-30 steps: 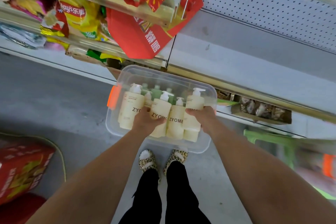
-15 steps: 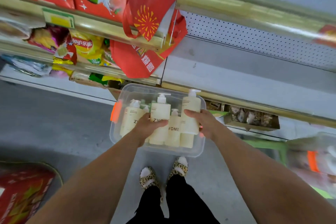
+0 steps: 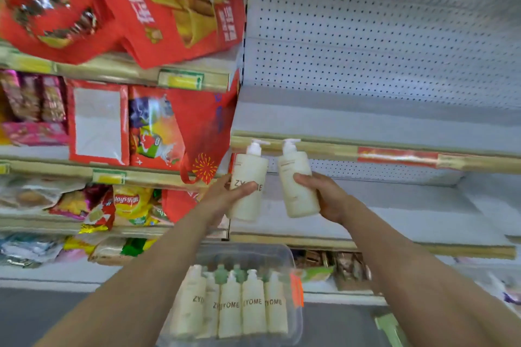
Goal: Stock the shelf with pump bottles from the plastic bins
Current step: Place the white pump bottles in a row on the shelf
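Note:
My left hand point(image 3: 225, 194) grips a cream pump bottle point(image 3: 248, 175) marked ZYOME, held upright. My right hand point(image 3: 324, 194) grips a second cream pump bottle point(image 3: 298, 180), tilted slightly left. Both bottles hang in front of the gold front edge of a grey shelf point(image 3: 366, 121) with a perforated back panel. Below, a clear plastic bin point(image 3: 284, 256) on the floor holds several more cream bottles point(image 3: 242, 304) and some green-topped ones behind them.
Left shelves carry red gift bags point(image 3: 169, 8), red boxes point(image 3: 98, 124) and crisp packets point(image 3: 129, 205). A lower grey shelf point(image 3: 394, 220) lies behind the bottles. Packaged goods point(image 3: 344, 265) sit on the bottom shelf at right. Grey floor below.
Both hands have lifted a bottle each out of the bin, up to the level of the grey shelves. The view has tilted upward.

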### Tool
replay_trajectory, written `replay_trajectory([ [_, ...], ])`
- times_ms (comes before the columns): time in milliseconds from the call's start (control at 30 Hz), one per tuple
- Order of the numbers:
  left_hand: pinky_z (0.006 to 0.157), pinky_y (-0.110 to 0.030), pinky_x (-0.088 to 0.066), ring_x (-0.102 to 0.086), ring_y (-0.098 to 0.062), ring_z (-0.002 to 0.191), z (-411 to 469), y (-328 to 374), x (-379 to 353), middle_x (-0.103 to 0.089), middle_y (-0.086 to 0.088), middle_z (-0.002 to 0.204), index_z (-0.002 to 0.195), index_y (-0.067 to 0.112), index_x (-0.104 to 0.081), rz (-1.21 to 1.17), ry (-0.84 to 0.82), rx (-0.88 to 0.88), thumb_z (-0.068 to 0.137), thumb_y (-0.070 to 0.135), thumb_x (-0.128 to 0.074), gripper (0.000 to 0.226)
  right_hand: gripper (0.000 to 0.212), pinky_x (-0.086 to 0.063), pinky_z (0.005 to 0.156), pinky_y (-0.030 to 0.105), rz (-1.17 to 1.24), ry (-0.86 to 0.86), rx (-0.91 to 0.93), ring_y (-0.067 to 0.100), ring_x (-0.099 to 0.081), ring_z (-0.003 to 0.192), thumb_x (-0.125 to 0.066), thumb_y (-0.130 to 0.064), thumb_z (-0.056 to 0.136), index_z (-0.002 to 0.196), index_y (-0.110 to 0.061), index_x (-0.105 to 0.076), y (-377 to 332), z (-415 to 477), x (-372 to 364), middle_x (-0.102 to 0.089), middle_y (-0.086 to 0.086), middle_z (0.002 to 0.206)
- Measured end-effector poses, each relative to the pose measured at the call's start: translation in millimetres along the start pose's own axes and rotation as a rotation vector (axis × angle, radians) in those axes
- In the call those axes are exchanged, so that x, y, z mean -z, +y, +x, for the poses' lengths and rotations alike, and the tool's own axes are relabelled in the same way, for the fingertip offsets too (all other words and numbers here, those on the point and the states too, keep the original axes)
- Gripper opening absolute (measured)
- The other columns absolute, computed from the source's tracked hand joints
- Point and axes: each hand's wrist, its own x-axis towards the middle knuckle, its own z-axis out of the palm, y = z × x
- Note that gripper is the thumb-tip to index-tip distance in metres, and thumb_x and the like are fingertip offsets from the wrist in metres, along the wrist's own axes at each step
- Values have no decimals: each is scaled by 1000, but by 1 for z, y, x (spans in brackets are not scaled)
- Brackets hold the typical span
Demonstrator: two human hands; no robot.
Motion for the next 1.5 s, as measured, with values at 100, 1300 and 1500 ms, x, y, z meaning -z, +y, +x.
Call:
replay_trajectory([
  [100, 64, -35, -58, -72, -22, 93, 7, 39, -11, -74, -6, 110, 120, 21, -61, 22, -46, -99, 65, 36, -87, 63, 52, -56, 68, 35, -17, -10, 95, 25, -70, 87, -75, -30, 73, 119, -6, -64, -38, -14, 11, -72, 11, 100],
  [1300, 65, -35, -58, -74, -22, 89, 115, 115, -52, -76, -4, 99, 117, 17, -61, -123, 242, -266, 57, 41, -88, 71, 82, -52, 83, 34, -274, 146, 373, 19, -64, 103, -91, -27, 66, 134, -25, -46, -164, 224, 13, -64, 1, 117],
  [1500, 67, -34, -58, -74, -22, 91, 118, 122, -55, -76, -5, 102, 120, 14, -60, -97, 240, -276, 63, 40, -85, 68, 80, -49, 96, 35, -307, 44, 324, 16, -61, 112, -87, -46, 68, 136, -20, -51, -167, 223, 22, -63, 0, 130],
])
